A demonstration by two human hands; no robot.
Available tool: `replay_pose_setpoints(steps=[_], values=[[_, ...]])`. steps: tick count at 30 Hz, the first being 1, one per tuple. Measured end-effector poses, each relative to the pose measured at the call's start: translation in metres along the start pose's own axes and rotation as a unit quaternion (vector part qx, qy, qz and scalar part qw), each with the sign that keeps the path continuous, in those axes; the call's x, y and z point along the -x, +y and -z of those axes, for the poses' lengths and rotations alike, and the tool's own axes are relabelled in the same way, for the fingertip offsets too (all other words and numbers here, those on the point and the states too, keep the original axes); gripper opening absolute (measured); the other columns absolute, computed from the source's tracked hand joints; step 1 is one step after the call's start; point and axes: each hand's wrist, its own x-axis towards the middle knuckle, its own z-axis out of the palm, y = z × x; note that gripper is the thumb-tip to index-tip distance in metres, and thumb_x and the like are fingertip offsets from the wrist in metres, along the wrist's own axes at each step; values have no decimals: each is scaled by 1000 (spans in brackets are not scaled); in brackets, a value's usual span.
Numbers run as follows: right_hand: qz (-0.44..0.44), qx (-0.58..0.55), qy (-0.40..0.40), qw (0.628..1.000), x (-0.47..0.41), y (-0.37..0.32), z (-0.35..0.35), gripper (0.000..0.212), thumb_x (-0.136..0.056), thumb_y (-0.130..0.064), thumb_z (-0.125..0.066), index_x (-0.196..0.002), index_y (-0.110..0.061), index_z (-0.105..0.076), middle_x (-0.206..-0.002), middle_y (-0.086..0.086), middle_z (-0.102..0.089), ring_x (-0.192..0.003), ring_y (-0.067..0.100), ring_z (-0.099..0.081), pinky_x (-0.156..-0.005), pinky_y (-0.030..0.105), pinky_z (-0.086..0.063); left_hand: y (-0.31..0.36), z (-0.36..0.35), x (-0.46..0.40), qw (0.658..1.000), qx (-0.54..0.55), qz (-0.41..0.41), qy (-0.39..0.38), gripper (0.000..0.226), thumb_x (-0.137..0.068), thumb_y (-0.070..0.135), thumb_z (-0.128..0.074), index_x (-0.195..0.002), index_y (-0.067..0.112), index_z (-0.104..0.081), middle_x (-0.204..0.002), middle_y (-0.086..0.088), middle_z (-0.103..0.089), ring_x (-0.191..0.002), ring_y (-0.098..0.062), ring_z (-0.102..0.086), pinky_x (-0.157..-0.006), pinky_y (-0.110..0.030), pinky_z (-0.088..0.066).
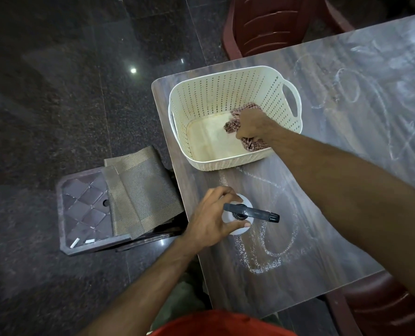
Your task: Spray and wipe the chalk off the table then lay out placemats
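Chalk sticks, two short white ones (80, 242), lie at the near edge of a dark square plastic stool (85, 209) standing on the black stone floor left of the wood-grain laminate table (347, 132). Woven grey-brown placemats (141, 190) are draped over the stool's right half, their edge hanging toward the table. Just right of them, near the table's left edge, stands a white plastic spray bottle with a black trigger head (250, 212), its nozzle pointing right. The left hand (213, 219) grips this bottle, fingers curled round the far side and thumb on the near side. White chalk scribbles (269, 253) loop over the table around and to the right of the bottle, and more chalk marks cover the table's far right part. Behind the bottle, on the table's far left corner, sits a cream perforated plastic basket with handle openings (201, 93). The right hand (252, 124) reaches into the basket and clutches a crumpled red-and-white checked cloth (252, 144) against its floor. Dark red plastic chairs (269, 23) stand beyond the table and at its near right.
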Motion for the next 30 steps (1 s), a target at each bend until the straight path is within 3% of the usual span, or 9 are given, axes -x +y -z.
replay_pose_setpoints(steps=[3, 8, 13, 17, 19, 23, 25, 27, 30], values=[[-9, -42, -13, 999, 11, 4, 22, 35, -79, -30, -75, -99, -4, -63, -80, 5, -58, -65, 16, -55, -49, 22, -41, 0, 0, 0, 1000, 1, -3, 0, 59, -74, 63, -72, -117, 24, -64, -121, 15, -50, -112, -2, -42, -89, -2, -29], [-15, -242, 31, 970, 36, 16, 76, 7, -80, -13, -61, -74, -12, -57, -67, 3, -52, -54, 13, -49, -47, 20, -40, 0, 0, 0, 1000, 12, -6, 7, 55, -74, 61, -75, -113, 23, -65, -119, 13, -51, -110, -5, -44, -90, -18, -39], [-11, -469, 5, 883, 88, 32, 110, 19, -63, -19, -54, -82, -17, -51, -80, 2, -52, -72, 16, -51, -57, 26, -40, 6, 2, 2, 1000, 26, 1, 3, 55, -73, 64, -70, -109, 22, -65, -114, 12, -53, -107, -7, -45, -89, -23, -39], [44, -615, 10, 788, 143, 56, 113, 16, -83, -7, -39, -88, -8, -54, -76, 2, -61, -69, 12, -60, -61, 23, -49, 5, 1, 2, 1000, 25, 2, 4, 58, -74, 69, -63, -111, 25, -65, -113, 12, -55, -110, -9, -50, -96, -29, -43], [68, -668, 22, 741, 168, 77, 106, 24, -83, -7, -38, -99, -5, -56, -87, 5, -65, -78, 15, -65, -74, 27, -53, 5, -1, 4, 999, 37, 17, 3, 56, -76, 69, -62, -111, 26, -65, -112, 12, -56, -111, -11, -51, -97, -33, -44], [51, -715, 85, 692, 205, 120, 73, 38, -75, -9, -45, -111, 0, -50, -102, 17, -57, -92, 28, -59, -93, 39, -48, 7, -4, 6, 998, 52, 17, 6, 45, -82, 67, -61, -100, 26, -70, -110, 5, -61, -108, -16, -57, -94, -42, -49], [8, -714, 104, 693, 215, 136, 51, 53, -61, -14, -56, -111, 1, -49, -109, 20, -46, -101, 39, -49, -96, 48, -41, 11, -4, 7, 998, 56, 20, 16, 44, -81, 65, -61, -94, 24, -72, -112, 3, -63, -108, -15, -58, -93, -41, -50], [-43, -670, 132, 729, 221, 145, 31, 51, -53, -22, -61, -96, 6, -56, -99, 17, -47, -94, 44, -53, -80, 46, -38, 13, -4, 9, 998, 58, 19, 29, 43, -82, 65, -61, -91, 24, -73, -109, 2, -65, -104, -14, -61, -88, -40, -52], [-71, -457, 225, 857, 227, 143, 2, 16, -71, -24, -63, -67, -10, -56, -67, 7, -45, -60, 19, -44, -60, 31, -29, 14, -7, 12, 997, 62, 25, 41, 51, -80, 72, -58, -93, 25, -74, -107, 2, -68, -100, -11, -64, -83, -40, -54]])
